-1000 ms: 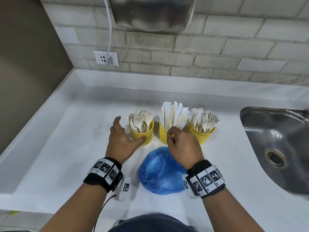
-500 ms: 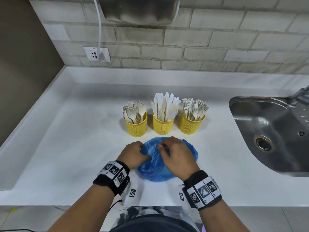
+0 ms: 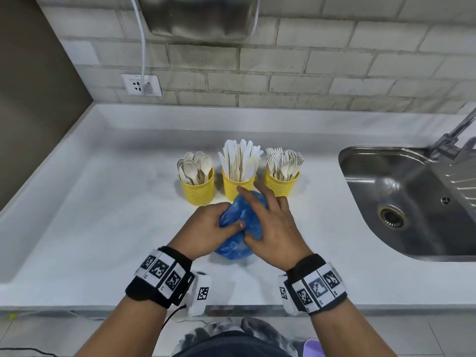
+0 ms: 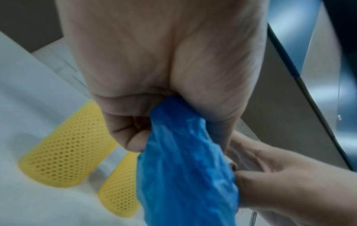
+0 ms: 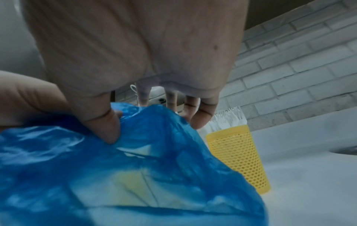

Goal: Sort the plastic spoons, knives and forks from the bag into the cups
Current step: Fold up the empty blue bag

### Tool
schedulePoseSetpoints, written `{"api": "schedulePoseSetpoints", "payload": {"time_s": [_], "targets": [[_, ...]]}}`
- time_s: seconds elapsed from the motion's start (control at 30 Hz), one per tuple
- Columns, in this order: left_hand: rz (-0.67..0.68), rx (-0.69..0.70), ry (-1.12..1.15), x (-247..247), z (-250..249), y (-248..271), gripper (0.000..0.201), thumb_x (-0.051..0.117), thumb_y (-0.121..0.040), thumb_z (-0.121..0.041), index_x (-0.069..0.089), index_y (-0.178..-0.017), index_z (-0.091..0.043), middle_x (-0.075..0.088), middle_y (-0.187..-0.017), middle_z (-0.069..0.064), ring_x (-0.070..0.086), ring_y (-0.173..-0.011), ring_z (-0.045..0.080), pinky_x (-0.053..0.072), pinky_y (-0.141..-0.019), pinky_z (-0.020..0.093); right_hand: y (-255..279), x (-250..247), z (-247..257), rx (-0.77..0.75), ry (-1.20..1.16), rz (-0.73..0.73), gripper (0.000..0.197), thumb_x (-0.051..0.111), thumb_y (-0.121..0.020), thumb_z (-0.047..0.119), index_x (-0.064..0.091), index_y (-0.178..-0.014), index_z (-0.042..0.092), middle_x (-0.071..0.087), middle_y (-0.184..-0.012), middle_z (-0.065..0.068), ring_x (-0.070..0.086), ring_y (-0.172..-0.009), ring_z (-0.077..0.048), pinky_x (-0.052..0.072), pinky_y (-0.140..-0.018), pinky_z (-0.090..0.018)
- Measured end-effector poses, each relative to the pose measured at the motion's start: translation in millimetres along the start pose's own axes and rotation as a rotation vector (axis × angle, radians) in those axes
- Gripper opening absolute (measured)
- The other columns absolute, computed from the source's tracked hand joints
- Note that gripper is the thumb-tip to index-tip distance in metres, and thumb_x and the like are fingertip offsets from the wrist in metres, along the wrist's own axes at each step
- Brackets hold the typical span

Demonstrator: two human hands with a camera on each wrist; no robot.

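Note:
Three yellow mesh cups stand in a row on the white counter (image 3: 103, 215): spoons (image 3: 197, 185) on the left, knives (image 3: 238, 188) in the middle, forks (image 3: 282, 182) on the right. Just in front of them the blue plastic bag (image 3: 240, 228) is bunched up between both hands. My left hand (image 3: 213, 226) grips its left side, with the fingers curled round a gathered fold (image 4: 183, 168). From the right, my right hand (image 3: 270, 220) lies over the bag, its thumb (image 5: 108, 126) pressed into the plastic (image 5: 135, 168) and its fingers reaching over the top. The bag's contents are hidden.
A steel sink (image 3: 401, 202) with a tap (image 3: 453, 140) is set into the counter at the right. On the brick wall behind are a socket (image 3: 141, 85) with a white cable and a steel appliance (image 3: 201, 16). The counter's front edge runs just below my wrists.
Both hands came back from the cups to the bag. The bag, flat and spread a second ago, is now gathered into a narrower bunch close to the knife cup.

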State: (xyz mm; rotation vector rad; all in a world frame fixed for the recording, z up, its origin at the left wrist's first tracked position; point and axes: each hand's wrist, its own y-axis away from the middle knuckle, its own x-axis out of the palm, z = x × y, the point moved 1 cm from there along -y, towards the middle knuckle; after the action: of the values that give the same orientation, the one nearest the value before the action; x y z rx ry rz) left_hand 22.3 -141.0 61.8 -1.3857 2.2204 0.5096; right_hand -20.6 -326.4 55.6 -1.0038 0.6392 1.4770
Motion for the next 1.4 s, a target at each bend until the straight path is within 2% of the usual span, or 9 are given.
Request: {"api": "schedulePoseSetpoints", "payload": {"time_s": [0.17, 0.33, 0.53, 0.77, 0.93, 1.03, 1.17, 1.3, 1.4], "targets": [[-0.022, 0.054, 0.114, 8.1, -36.9, 14.1, 0.008, 0.073, -0.093, -0.028, 0.072, -0.099, -0.022, 0.075, -0.087, -0.006, 0.069, -0.081, 0.006, 0.053, -0.072, 0.020, 3.3, -17.2, -13.3, 0.023, 0.015, -0.037, 0.052, 0.061, -0.087, 0.031, 0.057, -0.138, 0.032, 0.057, -0.125, 0.005, 0.047, -0.104, -0.025, 0.050, -0.088, -0.046], [-0.043, 0.031, 0.068, 15.9, -49.3, 28.8, 0.013, 0.062, -0.080, -0.019, 0.066, -0.092, -0.022, 0.067, -0.084, 0.001, 0.063, -0.078, 0.017, 0.050, -0.071, 0.033, 16.3, -34.7, -24.7, 0.066, -0.093, -0.136, 0.025, 0.051, -0.082, 0.019, 0.063, -0.104, 0.016, 0.063, -0.096, -0.002, 0.060, -0.087, -0.029, 0.052, -0.075, -0.047], [-0.350, -0.020, -0.128, 23.9, -38.4, 43.7, 0.014, 0.072, -0.087, -0.010, 0.067, -0.091, -0.022, 0.063, -0.086, -0.008, 0.057, -0.076, 0.001, 0.039, -0.066, 0.007, 32.7, -48.5, -36.8, 0.144, -0.179, -0.277, 0.030, 0.058, -0.081, 0.002, 0.066, -0.106, 0.017, 0.058, -0.106, -0.002, 0.061, -0.089, -0.026, 0.054, -0.078, -0.045], [-0.379, -0.001, -0.142, 46.2, -61.9, 50.6, 0.032, 0.079, -0.085, -0.035, 0.059, -0.065, -0.020, 0.050, -0.054, -0.003, 0.049, -0.059, 0.012, 0.034, -0.054, 0.020, 54.6, -65.3, -20.6, -0.099, -0.029, -0.012, 0.086, 0.070, -0.076, 0.042, 0.034, -0.154, 0.035, 0.022, -0.163, 0.000, 0.018, -0.153, -0.024, 0.022, -0.117, -0.041], [-0.258, -0.041, 0.039, 58.5, -77.7, 51.0, 0.045, 0.085, -0.079, -0.042, 0.055, -0.060, -0.015, 0.048, -0.053, -0.004, 0.041, -0.053, 0.008, 0.033, -0.053, 0.021, 57.6, -60.3, -25.0, -0.087, -0.017, 0.021, 0.027, 0.066, -0.083, 0.032, 0.061, -0.107, 0.020, 0.036, -0.156, -0.002, 0.034, -0.145, -0.026, 0.034, -0.112, -0.048], [-0.135, -0.037, 0.165, 52.4, -85.7, 52.6, 0.033, 0.085, -0.082, -0.032, 0.064, -0.069, -0.011, 0.055, -0.062, 0.007, 0.045, -0.058, 0.008, 0.037, -0.058, 0.021, 57.9, -68.6, -37.8, -0.025, -0.030, -0.024, 0.018, 0.060, -0.085, 0.025, 0.058, -0.099, 0.014, 0.054, -0.126, -0.004, 0.059, -0.110, -0.029, 0.048, -0.094, -0.047], [-0.036, -0.057, 0.326, 48.8, -92.3, 55.4, 0.012, 0.083, -0.084, -0.015, 0.075, -0.090, -0.008, 0.071, -0.082, 0.018, 0.057, -0.063, 0.007, 0.047, -0.060, 0.017, 59.1, -78.3, -43.5, 0.041, -0.024, -0.092, 0.022, 0.053, -0.081, 0.027, 0.056, -0.100, 0.017, 0.056, -0.106, -0.002, 0.059, -0.092, -0.029, 0.049, -0.087, -0.050], [-0.110, -0.082, 0.370, 55.4, -94.6, 53.5, 0.017, 0.086, -0.080, -0.027, 0.080, -0.086, -0.012, 0.071, -0.080, 0.021, 0.056, -0.062, 0.012, 0.045, -0.060, 0.024, 70.0, -80.7, -33.6, -0.099, -0.024, -0.035, 0.076, 0.064, -0.080, 0.039, 0.036, -0.150, 0.031, 0.034, -0.156, 0.000, 0.033, -0.146, -0.025, 0.030, -0.118, -0.053], [-0.142, -0.072, 0.433, 61.5, -99.4, 50.2, 0.017, 0.081, -0.085, -0.026, 0.079, -0.084, -0.009, 0.073, -0.080, 0.021, 0.060, -0.062, 0.012, 0.048, -0.062, 0.027, 75.7, -78.6, -16.3, -0.215, -0.188, -0.004, 0.106, 0.072, -0.074, 0.045, 0.014, -0.161, 0.032, 0.025, -0.164, 0.005, 0.019, -0.155, -0.020, 0.022, -0.123, -0.056]]}}
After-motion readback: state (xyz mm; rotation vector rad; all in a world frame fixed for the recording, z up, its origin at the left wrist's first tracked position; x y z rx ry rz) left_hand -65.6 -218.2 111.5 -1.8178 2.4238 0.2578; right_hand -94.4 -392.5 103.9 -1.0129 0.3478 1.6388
